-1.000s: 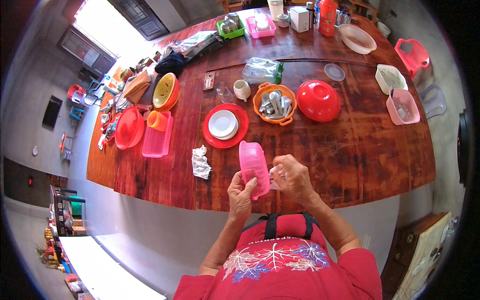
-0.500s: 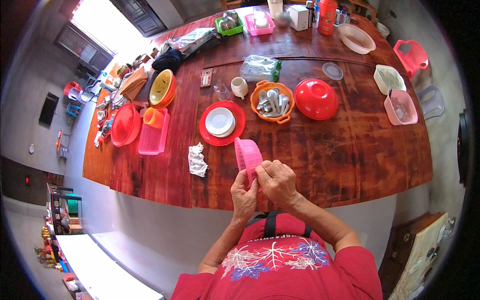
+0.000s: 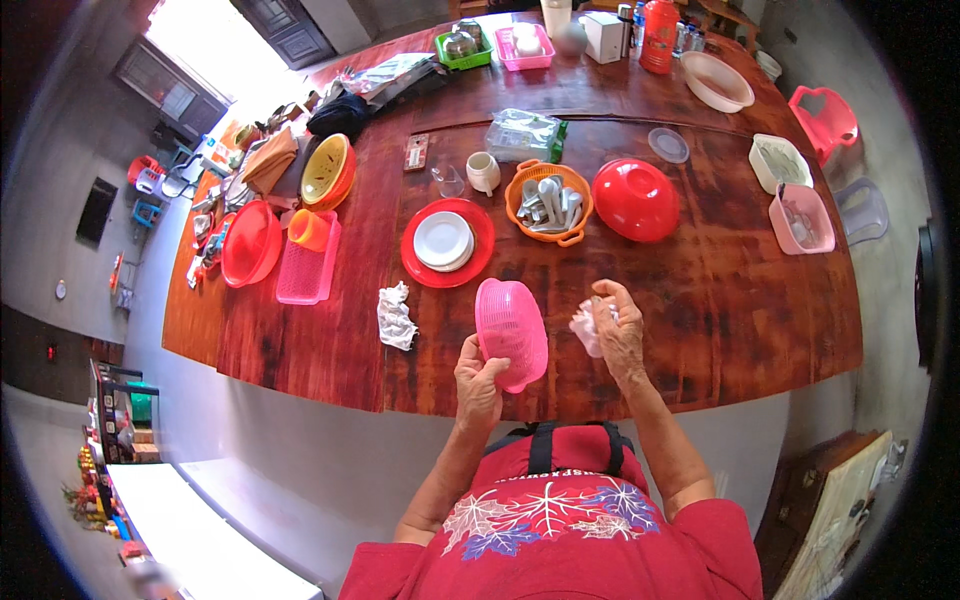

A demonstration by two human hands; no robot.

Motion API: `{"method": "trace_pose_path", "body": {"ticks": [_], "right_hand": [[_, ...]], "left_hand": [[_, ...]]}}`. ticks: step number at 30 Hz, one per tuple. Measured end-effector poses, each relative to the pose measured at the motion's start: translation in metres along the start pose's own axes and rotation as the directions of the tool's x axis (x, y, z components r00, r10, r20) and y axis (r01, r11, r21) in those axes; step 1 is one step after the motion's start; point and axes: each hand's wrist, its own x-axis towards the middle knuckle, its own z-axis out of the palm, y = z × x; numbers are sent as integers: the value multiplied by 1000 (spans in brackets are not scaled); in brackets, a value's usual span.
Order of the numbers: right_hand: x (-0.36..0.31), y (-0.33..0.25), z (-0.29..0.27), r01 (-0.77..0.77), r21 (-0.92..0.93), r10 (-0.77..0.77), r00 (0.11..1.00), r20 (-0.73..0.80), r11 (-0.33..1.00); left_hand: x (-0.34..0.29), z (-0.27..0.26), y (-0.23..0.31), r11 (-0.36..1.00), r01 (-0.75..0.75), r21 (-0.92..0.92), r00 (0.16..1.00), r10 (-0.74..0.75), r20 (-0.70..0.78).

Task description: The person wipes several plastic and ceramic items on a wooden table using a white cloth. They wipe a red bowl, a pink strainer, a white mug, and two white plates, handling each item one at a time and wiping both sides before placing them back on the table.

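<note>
My left hand (image 3: 478, 388) grips the lower edge of a pink plastic basket (image 3: 514, 320), which is tilted on its side above the table's near part. Off to its right, my right hand (image 3: 622, 335) is closed on a crumpled whitish cloth (image 3: 586, 327), apart from the basket; whether it is cloth or paper is hard to tell. A second crumpled white cloth (image 3: 396, 316) lies on the wood left of the basket. Just beyond the basket, small white plates (image 3: 443, 238) are stacked on a red plate (image 3: 482, 262).
An orange colander (image 3: 541, 234) of spoons sits beside a red domed lid (image 3: 636, 200). Nearby are a white mug (image 3: 482, 173) and a clear glass (image 3: 447, 181). Red and pink trays (image 3: 306, 275) stand left; two small baskets (image 3: 803, 220) stand by the right edge.
My right hand has come off the basket and moved right with the crumpled cloth, now visible. The basket has turned, showing more of its broad face.
</note>
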Motion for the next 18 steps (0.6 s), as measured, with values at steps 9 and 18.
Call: {"method": "trace_pose_path", "body": {"ticks": [9, 18], "right_hand": [[-45, 18, 37, 514, -416, -398, 853, 337, 750], [-35, 30, 5, 200, -305, -161, 976, 148, 931]], "left_hand": [[0, 5, -5, 956, 168, -239, 985, -169, 18], [-6, -4, -5, 984, 134, -119, 990, -127, 65]]}}
